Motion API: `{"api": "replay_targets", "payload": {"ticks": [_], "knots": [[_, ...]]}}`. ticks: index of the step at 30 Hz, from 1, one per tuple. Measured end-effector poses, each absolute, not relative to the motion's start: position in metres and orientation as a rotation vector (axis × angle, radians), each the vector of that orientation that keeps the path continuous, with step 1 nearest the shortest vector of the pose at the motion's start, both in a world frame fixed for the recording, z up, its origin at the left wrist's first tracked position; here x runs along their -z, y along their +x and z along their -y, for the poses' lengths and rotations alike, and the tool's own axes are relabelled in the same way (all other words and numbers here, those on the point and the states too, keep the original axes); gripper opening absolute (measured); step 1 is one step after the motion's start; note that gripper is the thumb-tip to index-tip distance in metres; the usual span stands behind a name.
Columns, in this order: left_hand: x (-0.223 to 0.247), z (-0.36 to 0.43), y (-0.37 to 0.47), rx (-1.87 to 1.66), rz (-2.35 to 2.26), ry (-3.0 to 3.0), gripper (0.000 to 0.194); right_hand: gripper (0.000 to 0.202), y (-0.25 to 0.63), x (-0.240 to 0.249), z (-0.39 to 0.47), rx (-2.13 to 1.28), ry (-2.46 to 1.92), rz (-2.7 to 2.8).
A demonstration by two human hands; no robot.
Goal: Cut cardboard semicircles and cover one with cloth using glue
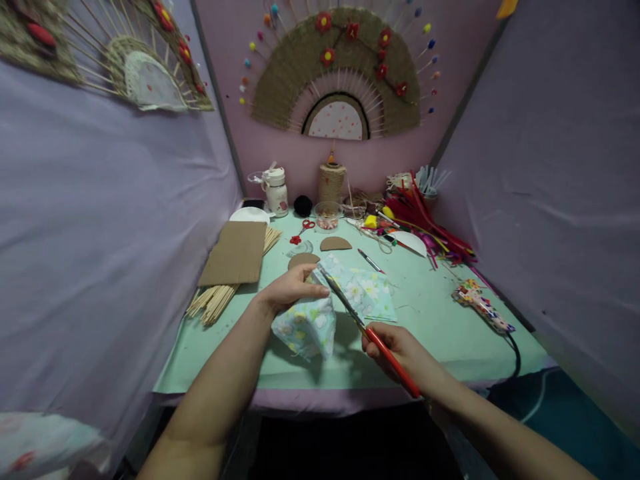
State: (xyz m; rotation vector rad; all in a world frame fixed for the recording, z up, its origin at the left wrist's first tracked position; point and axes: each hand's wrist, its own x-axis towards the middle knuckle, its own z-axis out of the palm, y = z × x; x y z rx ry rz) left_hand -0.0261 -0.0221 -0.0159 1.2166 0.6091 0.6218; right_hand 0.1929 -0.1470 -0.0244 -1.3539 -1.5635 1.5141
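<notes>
Light blue floral fabric [307, 327] hangs from my left hand [295, 288], whose thumb and fingers pinch it near its upper edge. My right hand [390, 347] is wrapped round the red handles of large scissors [353, 310]. The blades point up and left and lie along the fabric beside my left thumb. More of the floral fabric [377, 293] rests on the table behind the blades. Two brown cardboard half-discs, one [336, 244] in full view and one [303, 260] partly behind my left hand, lie beyond the fabric.
On the green table [440, 340], a cardboard sheet [235, 253] covers wooden sticks [215, 303] at left. Small red scissors [306, 227], a bead bowl [328, 217], twine [332, 181] and a white bottle [276, 193] stand or lie behind. Red pipe cleaners [425, 213] and a glue gun [483, 307] are at right.
</notes>
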Motion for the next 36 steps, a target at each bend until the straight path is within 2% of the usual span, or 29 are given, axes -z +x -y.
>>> {"api": "replay_targets", "payload": {"ticks": [4, 10, 15, 16, 19, 21, 29, 36], "knots": [[0.014, 0.02, -0.028, -0.643, -0.593, 1.248, 0.053, 0.055, 0.194, 0.025, 0.148, -1.515, -1.327, 1.571], [0.01, 0.018, -0.028, -0.808, -0.446, 1.208, 0.07, 0.063, 0.196, 0.032, 0.15, -1.52, -1.248, 1.596], [0.006, 0.021, -0.026, -0.854, -0.397, 1.248, 0.095, 0.064, 0.196, 0.036, 0.15, -1.543, -1.196, 1.63], [0.006, 0.021, -0.026, -0.854, -0.416, 1.271, 0.09, 0.064, 0.195, 0.036, 0.15, -1.552, -1.191, 1.628], [0.007, 0.02, -0.025, -0.842, -0.534, 1.338, 0.049, 0.065, 0.194, 0.038, 0.151, -1.59, -1.187, 1.605], [0.009, 0.02, -0.025, -0.813, -0.608, 1.32, 0.034, 0.066, 0.194, 0.039, 0.151, -1.601, -1.186, 1.599], [0.013, 0.018, -0.023, -0.692, -0.615, 1.344, 0.028, 0.082, 0.194, 0.037, 0.154, -1.592, -1.011, 1.675], [0.013, 0.016, -0.024, -0.494, -0.66, 1.512, 0.026, 0.073, 0.191, 0.026, 0.157, -1.66, -0.974, 1.671]]}}
